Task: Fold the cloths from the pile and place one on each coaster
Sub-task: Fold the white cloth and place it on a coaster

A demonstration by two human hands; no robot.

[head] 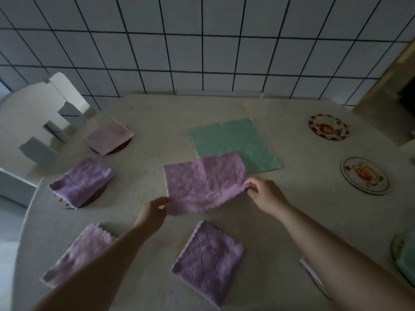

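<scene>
Head view: your left hand [155, 211] and right hand [265, 194] each pinch a near corner of the quilted purple square cloth [202, 182] between curled fingers, holding it over the speckled worktop [292, 209], its far edge overlapping the flat green cloth [233, 140].

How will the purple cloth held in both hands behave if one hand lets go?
Probably floppy: the purple cloth sags between the left hand and right hand, which pinch its near corners. The freed corner would likely drop and drape. It looks light, since fingertip pinches alone lift it. The quilted, fuzzy-looking surface suggests it will not easily slip from the fingers.
</scene>
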